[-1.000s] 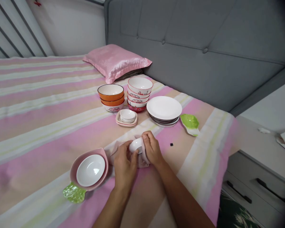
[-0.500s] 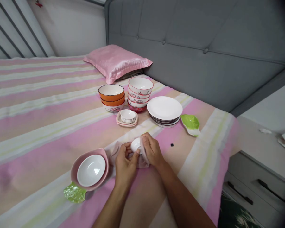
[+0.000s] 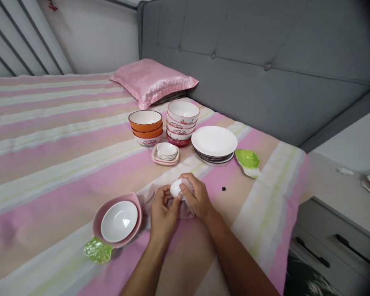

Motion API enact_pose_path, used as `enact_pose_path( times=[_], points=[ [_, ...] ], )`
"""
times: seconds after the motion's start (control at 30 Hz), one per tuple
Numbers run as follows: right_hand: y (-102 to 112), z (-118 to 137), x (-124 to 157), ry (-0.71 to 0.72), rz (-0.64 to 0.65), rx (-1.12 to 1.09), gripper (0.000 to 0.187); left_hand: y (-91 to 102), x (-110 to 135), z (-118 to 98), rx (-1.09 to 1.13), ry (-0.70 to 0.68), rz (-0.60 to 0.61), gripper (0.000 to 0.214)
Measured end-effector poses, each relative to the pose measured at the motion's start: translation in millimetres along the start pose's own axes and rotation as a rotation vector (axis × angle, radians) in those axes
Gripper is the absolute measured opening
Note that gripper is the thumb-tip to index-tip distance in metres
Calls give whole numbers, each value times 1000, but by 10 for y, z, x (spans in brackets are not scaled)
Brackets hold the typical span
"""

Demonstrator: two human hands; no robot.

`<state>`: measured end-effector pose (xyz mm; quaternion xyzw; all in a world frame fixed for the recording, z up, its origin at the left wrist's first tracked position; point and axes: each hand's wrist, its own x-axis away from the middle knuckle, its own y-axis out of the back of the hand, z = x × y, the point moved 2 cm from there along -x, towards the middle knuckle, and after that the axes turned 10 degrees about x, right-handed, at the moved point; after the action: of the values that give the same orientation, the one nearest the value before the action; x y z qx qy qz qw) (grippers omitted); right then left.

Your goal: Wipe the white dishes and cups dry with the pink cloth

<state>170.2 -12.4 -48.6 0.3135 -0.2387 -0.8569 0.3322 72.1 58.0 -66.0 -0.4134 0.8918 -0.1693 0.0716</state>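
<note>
A small, glossy white dish (image 3: 175, 188) is held between my two hands above the striped bedsheet. My left hand (image 3: 164, 210) grips its near left edge with thumb and fingers. From the right, my right hand (image 3: 197, 196) presses a thin pink cloth (image 3: 187, 210) against it, thumb on the white surface. Part of the dish and some fingertips are hidden by the cloth. To the left lies a pink, radish-shaped dish (image 3: 96, 224) with a green leaf handle (image 3: 98, 250); a white bowl (image 3: 119, 222) rests inside it.
Behind my hands stand orange bowls (image 3: 146, 127), patterned bowls (image 3: 182, 119), small white dishes (image 3: 167, 150) on pink-rimmed trays (image 3: 156, 158), and stacked plates (image 3: 214, 142). A green leaf-shaped dish (image 3: 248, 161) and a tiny black piece (image 3: 223, 189) lie right. A pillow (image 3: 154, 82) sits farther back.
My right hand has shifted slightly over the dish, its thumb now lying across the white surface with the cloth. My left hand keeps its hold in the same place.
</note>
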Motion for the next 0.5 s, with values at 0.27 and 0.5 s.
enact_pose_path(
  times=[0.27, 0.5],
  points=[
    [-13, -32, -7, -58, -3, 2, 25, -1, -6, 32, 146, 90, -31, 38],
    [-17, -33, -9, -108, 20, -26, 24, -31, 23, -8, 289, 173, -61, 39]
  ],
)
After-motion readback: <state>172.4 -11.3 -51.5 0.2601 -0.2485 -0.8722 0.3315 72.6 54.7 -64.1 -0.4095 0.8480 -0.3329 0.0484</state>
